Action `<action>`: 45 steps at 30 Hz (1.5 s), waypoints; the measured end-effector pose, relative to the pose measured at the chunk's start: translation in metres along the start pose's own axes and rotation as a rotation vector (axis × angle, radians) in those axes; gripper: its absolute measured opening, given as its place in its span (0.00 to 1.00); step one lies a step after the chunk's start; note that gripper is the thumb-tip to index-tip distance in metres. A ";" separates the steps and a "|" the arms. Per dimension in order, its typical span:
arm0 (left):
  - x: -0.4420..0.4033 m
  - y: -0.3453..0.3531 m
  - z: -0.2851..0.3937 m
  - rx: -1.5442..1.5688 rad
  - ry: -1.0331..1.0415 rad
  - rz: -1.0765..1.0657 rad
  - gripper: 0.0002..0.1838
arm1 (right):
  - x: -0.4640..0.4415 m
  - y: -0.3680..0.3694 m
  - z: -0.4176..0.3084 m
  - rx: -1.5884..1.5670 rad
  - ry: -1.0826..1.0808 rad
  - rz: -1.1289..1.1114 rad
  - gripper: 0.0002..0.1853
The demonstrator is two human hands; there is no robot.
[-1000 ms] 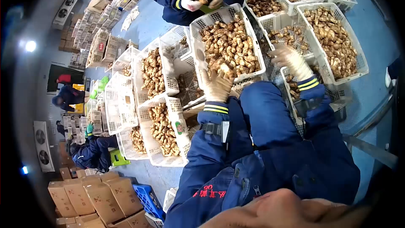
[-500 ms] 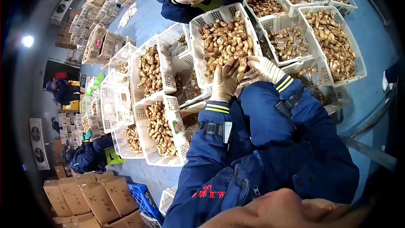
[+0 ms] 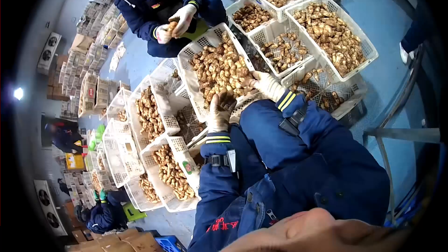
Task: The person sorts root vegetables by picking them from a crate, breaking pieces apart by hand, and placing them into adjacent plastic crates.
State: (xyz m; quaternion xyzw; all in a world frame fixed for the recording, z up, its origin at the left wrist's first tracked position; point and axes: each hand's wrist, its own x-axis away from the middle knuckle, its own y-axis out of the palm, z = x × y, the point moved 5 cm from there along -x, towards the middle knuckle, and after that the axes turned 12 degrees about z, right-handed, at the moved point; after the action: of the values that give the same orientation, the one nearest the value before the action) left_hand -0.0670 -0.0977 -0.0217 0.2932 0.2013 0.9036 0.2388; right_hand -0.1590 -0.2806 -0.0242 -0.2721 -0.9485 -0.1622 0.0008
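Observation:
A white plastic crate (image 3: pixel 185 56) stands at my knees, heaped with stubby, knobbly brown-and-cream pieces (image 3: pixel 217 68) that look like mushrooms. My left hand (image 3: pixel 221 111), in a soiled whitish glove, is at the crate's near edge, fingers apart and pointing up against the nearest pieces. From the right, my right hand (image 3: pixel 266 85), also gloved, reaches over the crate's near right corner. Its fingers stretch toward the heap, with a gap between the two hands. No piece is plainly gripped in either one.
Across the crate, a crouching person (image 3: pixel 163 9) in white gloves holds a brown piece (image 3: pixel 173 29). More filled crates stand left (image 3: pixel 161 191) and right (image 3: pixel 373 49) of mine. Further off are another seated worker (image 3: pixel 105 212), cardboard boxes (image 3: pixel 133 242) and a metal rail (image 3: pixel 403 134).
My view has swung, so the crates sit further left and the crouching person shows more fully. My hands stay near the crate's close edge, the right one further over its corner.

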 end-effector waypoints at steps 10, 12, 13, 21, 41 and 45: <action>-0.004 -0.013 -0.006 -0.130 -0.080 0.110 0.28 | 0.053 -0.156 0.010 -0.263 0.295 0.523 0.21; -0.005 -0.016 -0.008 -0.166 -0.077 0.106 0.28 | 0.058 -0.205 -0.010 -0.108 0.155 0.816 0.20; -0.004 -0.017 -0.008 -0.182 -0.077 0.105 0.28 | 0.066 -0.211 -0.038 -0.298 -0.040 0.777 0.22; -0.010 -0.036 0.003 -0.053 0.033 0.179 0.26 | 0.048 -0.181 -0.024 -0.269 0.209 0.522 0.27; -0.036 -0.089 0.068 0.402 0.150 0.387 0.18 | -0.180 0.045 0.115 1.602 -0.163 -0.553 0.20; -0.037 -0.102 0.076 0.448 0.135 0.429 0.19 | -0.171 0.066 0.124 1.602 -0.028 -0.581 0.25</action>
State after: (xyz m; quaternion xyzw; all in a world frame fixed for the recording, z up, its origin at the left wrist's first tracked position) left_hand 0.0391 -0.0193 -0.0326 0.3134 0.3442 0.8840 -0.0417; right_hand 0.0312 -0.2778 -0.1368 0.0626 -0.8092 0.5672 0.1398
